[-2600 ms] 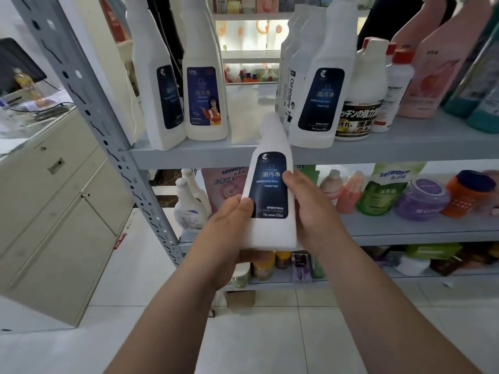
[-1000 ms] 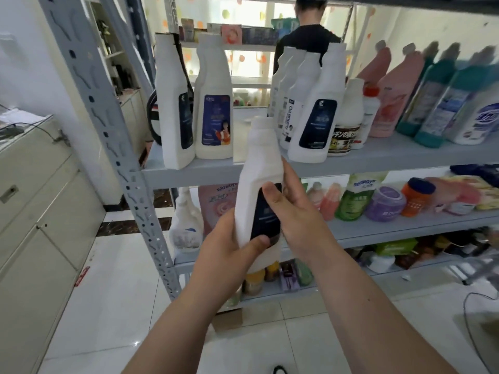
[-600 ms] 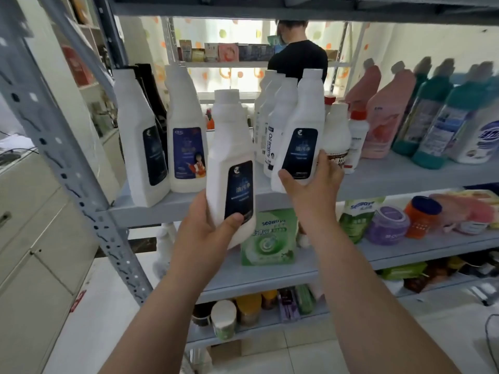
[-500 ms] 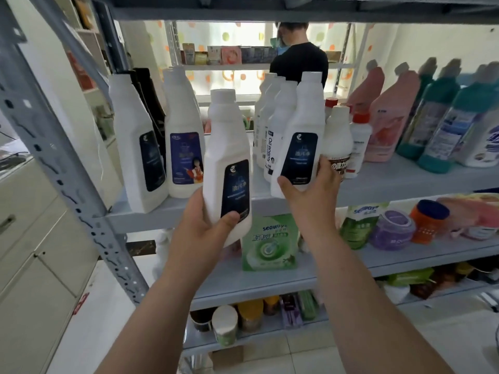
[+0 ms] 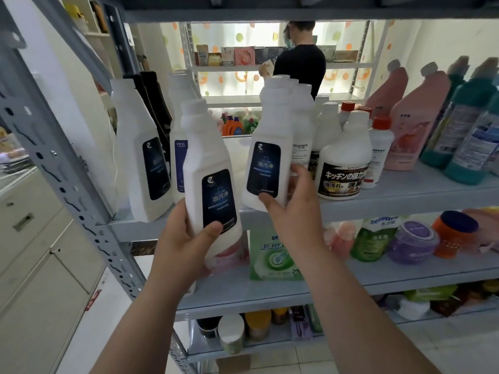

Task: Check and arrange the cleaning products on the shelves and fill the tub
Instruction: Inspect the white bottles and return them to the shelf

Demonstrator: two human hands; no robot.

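Gripping a white bottle [image 5: 209,168] by its lower body, the left hand [image 5: 186,247] is holding it nearly upright just in front of the shelf [image 5: 410,194]. The right hand [image 5: 293,209] is clasping the base of a matching bottle [image 5: 270,141] at that shelf's front edge.

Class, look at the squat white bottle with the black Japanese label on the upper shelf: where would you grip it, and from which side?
Grip the squat bottle by its narrow neck, coming from the front and above. It stands upright near the shelf edge, but a red-capped bottle and a tall white bottle crowd its wide body.
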